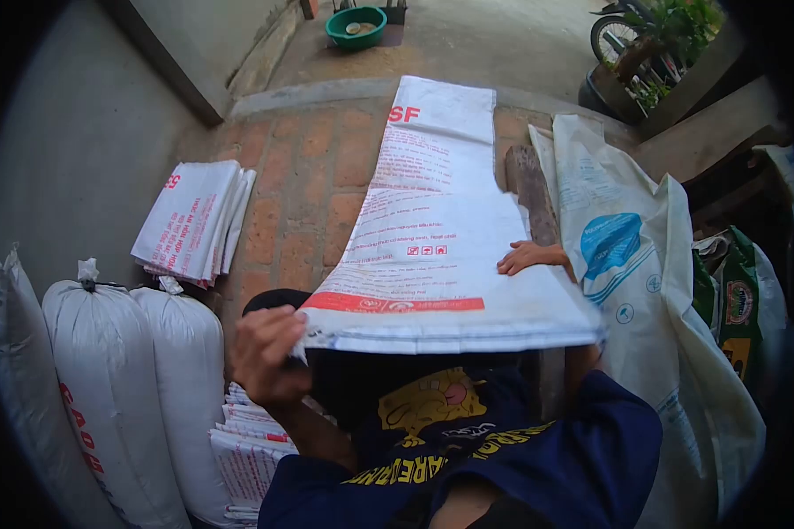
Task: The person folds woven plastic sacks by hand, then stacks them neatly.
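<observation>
A long white woven sack [423, 220] with red print lies stretched away from me over the brick floor [295, 198]. Its near end is raised and shows several layered edges. My left hand [269, 353] grips the near left corner of this sack. My right hand [529, 257] lies flat on its right edge, fingers spread, while the forearm runs hidden beneath the sack. My dark blue shirt with yellow print [450, 441] fills the bottom of the view.
A pile of folded white sacks [194, 220] lies at the left, another [247, 454] by my left arm. Filled white sacks [106, 379] stand at the far left. A blue-logo bag [626, 256], a wooden plank [531, 189] and green bags [737, 304] crowd the right. A green basin [355, 26] sits beyond.
</observation>
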`<action>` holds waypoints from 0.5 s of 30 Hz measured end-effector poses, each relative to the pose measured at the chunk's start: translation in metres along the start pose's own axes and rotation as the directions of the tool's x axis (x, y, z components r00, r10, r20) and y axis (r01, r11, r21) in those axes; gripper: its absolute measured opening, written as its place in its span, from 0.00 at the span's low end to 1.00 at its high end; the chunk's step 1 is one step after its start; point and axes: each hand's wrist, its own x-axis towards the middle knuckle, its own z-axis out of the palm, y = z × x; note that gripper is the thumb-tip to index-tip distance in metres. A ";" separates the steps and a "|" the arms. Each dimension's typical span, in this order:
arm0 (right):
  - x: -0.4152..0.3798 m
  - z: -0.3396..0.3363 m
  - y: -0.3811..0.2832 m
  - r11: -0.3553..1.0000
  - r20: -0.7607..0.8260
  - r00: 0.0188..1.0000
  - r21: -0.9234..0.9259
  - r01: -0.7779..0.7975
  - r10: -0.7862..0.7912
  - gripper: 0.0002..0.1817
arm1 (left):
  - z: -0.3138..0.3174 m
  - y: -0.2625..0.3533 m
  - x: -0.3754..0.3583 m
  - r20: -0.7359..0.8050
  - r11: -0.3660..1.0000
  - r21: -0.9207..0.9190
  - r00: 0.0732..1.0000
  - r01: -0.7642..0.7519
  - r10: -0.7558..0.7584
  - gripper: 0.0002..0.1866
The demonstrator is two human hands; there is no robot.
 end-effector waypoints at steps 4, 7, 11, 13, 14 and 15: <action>-0.012 0.026 -0.007 0.981 -0.355 0.926 0.179 -0.069 0.129 0.25 | 0.031 -0.033 -0.037 -0.176 0.857 -0.346 0.871 0.382 -0.459 0.20; -0.009 0.012 -0.006 0.969 -0.218 0.976 0.242 0.042 0.012 0.22 | 0.074 -0.065 -0.064 0.285 0.429 -0.703 0.777 0.567 -0.561 0.24; 0.003 -0.020 -0.023 0.985 0.220 0.974 0.174 0.011 -0.049 0.18 | 0.128 -0.098 -0.126 0.277 0.640 -0.679 0.933 0.360 -0.231 0.13; -0.009 0.016 -0.027 0.960 -0.283 0.919 0.019 -0.280 0.274 0.15 | 0.127 -0.059 -0.121 0.284 0.296 -0.611 0.552 0.734 -0.784 0.07; -0.007 0.028 -0.027 0.903 -0.523 0.769 0.002 -0.431 0.368 0.14 | 0.130 -0.056 -0.114 0.299 0.211 -0.661 0.510 0.720 -0.806 0.08; 0.004 0.027 -0.029 0.870 -0.480 0.744 0.095 -0.484 0.466 0.15 | 0.130 -0.047 -0.093 0.280 0.248 -0.453 0.400 0.857 -0.872 0.09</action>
